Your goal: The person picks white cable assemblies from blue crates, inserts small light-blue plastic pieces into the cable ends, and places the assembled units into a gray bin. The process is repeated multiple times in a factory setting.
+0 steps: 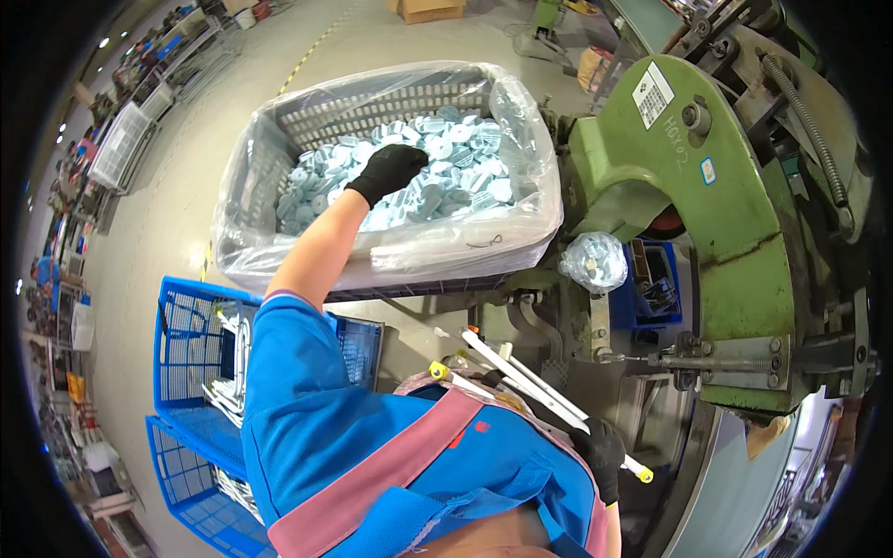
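Observation:
My left hand, in a black glove, reaches out over a heap of pale blue-grey round plastic pieces. Its fingers are curled; whatever they hold, if anything, is hidden. The pieces fill a large crate lined with clear plastic film. Close to my body on the right, my right hand, also gloved in black, grips white tubes. Yellow end pieces show near that hand and at the other end, by my chest. My clothing and the glove partly cover the tubes.
A green machine towers at the right, its horizontal metal shaft near my right hand. A plastic-wrapped bundle and a blue bin sit beside it. At the left, blue crates hold white tube parts.

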The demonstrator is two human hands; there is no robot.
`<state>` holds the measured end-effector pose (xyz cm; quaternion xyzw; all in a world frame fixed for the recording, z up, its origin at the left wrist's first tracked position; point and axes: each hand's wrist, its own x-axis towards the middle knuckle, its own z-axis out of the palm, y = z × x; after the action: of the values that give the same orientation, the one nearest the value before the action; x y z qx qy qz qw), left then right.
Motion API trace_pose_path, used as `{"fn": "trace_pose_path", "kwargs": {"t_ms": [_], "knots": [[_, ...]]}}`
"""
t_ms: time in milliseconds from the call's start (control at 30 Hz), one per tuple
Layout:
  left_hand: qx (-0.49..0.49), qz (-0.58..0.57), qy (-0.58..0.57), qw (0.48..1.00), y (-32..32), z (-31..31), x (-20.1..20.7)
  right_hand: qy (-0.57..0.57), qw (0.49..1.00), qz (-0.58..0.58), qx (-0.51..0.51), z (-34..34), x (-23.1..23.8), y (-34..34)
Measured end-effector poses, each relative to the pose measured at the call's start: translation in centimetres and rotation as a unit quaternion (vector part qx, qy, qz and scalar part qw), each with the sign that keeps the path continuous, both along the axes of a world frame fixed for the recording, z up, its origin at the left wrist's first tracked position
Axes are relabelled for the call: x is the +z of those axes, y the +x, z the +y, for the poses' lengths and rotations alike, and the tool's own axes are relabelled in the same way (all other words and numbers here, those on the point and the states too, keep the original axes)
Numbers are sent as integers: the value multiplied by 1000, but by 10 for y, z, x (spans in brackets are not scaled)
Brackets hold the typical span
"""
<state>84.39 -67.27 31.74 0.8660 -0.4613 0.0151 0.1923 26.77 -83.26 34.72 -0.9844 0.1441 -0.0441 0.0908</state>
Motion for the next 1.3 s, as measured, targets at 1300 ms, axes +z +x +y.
{"fn": "trace_pose_path", "kwargs": {"t_ms": [1300], "knots": [[97, -11, -24, 995, 33, -29, -18, 134, 968, -5, -214, 14, -29, 19]]}}
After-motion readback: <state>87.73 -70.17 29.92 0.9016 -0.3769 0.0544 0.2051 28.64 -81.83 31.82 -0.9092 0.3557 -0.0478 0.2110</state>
